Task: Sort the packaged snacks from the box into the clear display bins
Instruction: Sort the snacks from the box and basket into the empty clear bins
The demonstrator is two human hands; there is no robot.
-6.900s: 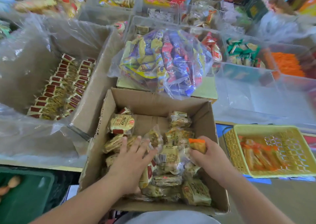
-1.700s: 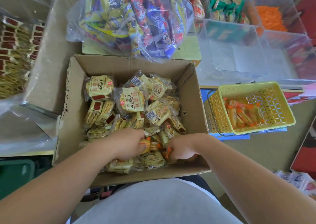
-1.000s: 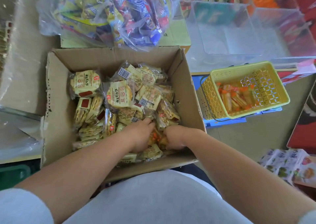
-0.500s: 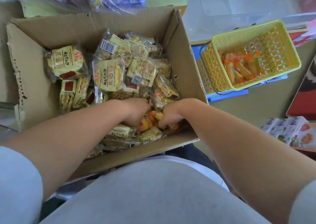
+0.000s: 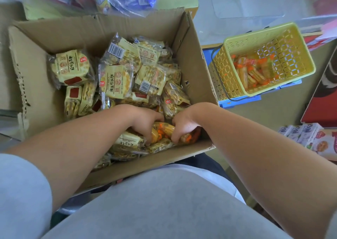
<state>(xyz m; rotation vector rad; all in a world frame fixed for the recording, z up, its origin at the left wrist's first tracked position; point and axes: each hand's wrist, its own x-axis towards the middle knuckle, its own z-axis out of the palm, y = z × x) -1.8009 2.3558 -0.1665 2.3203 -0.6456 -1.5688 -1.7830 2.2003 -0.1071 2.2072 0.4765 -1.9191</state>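
Head view. Cardboard box (image 5: 197,78) sits just in front of the person's body, its floor mostly covered with yellow biscuit packs (image 5: 114,81) in crinkly clear film. In the near right corner a small cluster of orange snack packs (image 5: 163,131) lies among the biscuits.

Left hand (image 5: 144,121) and right hand (image 5: 184,124) are both down in that corner. Each grip is closed, fingers curled round the orange snack packs from opposite sides.

Handling, judged: the packs are light, the film slick and soft, the contents probably brittle. Take several at once in a loose cupped hold round their middles, with no squeeze — pinching one sealed end would likely let the others slide out.

Yellow basket (image 5: 228,43), just right of the box, holds similar orange packs. Clear bin (image 5: 246,14) lies beyond it.
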